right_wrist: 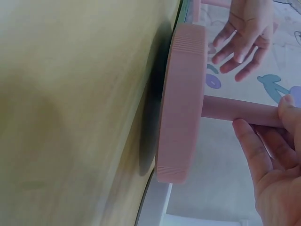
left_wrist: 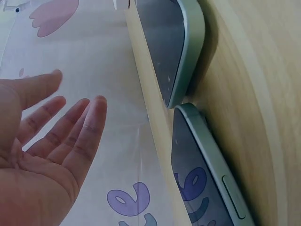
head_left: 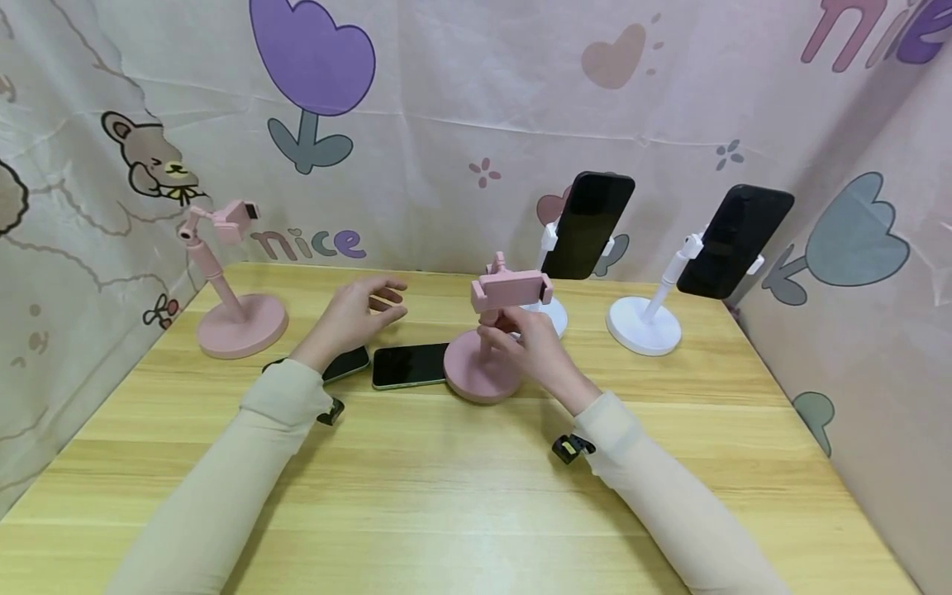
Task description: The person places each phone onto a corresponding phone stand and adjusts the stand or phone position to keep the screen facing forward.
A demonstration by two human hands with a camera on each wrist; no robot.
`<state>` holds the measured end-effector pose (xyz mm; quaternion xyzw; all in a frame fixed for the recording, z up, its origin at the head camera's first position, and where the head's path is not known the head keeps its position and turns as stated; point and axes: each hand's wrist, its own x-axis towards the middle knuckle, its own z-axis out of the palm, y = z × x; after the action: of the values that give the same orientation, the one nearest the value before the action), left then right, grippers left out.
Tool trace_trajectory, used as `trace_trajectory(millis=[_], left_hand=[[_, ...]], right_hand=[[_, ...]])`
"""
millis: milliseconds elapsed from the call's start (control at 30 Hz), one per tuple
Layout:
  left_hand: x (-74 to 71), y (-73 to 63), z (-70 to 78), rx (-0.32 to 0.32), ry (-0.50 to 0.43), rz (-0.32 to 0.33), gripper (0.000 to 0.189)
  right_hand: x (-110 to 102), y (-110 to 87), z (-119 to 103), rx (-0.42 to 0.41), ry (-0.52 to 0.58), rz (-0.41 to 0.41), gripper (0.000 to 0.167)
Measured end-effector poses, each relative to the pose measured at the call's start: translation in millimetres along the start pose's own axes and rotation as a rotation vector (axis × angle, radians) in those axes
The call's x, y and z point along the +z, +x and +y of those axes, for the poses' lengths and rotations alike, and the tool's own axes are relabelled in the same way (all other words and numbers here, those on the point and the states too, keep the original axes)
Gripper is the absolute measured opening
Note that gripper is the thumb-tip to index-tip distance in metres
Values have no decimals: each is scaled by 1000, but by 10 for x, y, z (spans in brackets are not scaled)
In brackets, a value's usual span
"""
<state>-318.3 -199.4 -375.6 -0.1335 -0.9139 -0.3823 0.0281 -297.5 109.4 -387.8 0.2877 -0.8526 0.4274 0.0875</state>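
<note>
The right hand pinches the stem of a pink phone stand near the middle of the table's far edge; the base appears raised. The left hand, fingers apart, holds nothing. Caution: lowering here could trap the flat phone's right end; a loose pinch could tip the stand against the white stand.
</note>
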Motion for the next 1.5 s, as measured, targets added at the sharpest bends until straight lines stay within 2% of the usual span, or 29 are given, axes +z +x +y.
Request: trace_trajectory(millis=[300, 533, 800, 1033, 1500], left_hand=[[21, -60, 36, 15, 1, -13, 40], [50, -95, 38, 18, 11, -36, 40], [88, -132, 38, 40, 19, -63, 40], [113, -148, 60, 47, 34, -86, 41], [178, -152, 87, 85, 88, -131, 41]], right_hand=[[-91, -156, 13, 3, -24, 11, 25], [-142, -245, 35, 17, 5, 8, 26], [-194, -330, 49, 19, -21, 41, 27], [-241, -414, 65, 39, -25, 47, 38], [-320, -490, 149, 53, -42, 53, 36]])
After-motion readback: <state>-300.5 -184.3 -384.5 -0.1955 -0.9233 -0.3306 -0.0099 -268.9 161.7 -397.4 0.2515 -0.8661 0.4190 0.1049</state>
